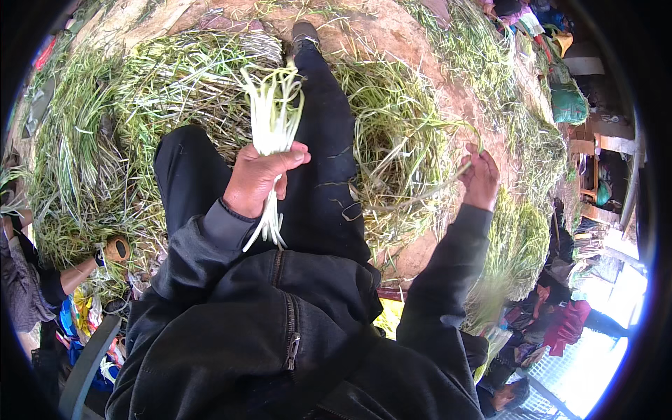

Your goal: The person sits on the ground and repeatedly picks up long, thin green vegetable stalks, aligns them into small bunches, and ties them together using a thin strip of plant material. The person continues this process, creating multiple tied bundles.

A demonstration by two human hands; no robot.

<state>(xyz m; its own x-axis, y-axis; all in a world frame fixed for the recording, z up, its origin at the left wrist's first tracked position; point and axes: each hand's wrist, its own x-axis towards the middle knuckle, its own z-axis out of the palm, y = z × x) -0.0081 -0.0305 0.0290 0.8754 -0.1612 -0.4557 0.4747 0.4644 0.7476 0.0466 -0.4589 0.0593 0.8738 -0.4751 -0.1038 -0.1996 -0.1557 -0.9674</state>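
My left hand [265, 176] is closed around a bunch of long pale vegetable stalks [274, 116]. Their white parts fan out above the fist and the thin ends hang below it, over my lap. Off to the right, my right hand [479, 176] pinches a single limp greenish stalk [420, 198] between thumb and fingers. That stalk trails leftward over a heap of loose green and yellowed leaves [399, 121]. A larger pile of similar stalks [184, 84] lies in front of my bent left knee. Whether the stalks are chives or garlic greens I cannot tell.
My outstretched leg [328, 115] lies between the two heaps on brown ground [367, 26]. More stalks [525, 121] spread along the right. Another person's forearm [79, 275] is at left, near a grey curved bar [89, 367]. People sit at lower right [512, 394].
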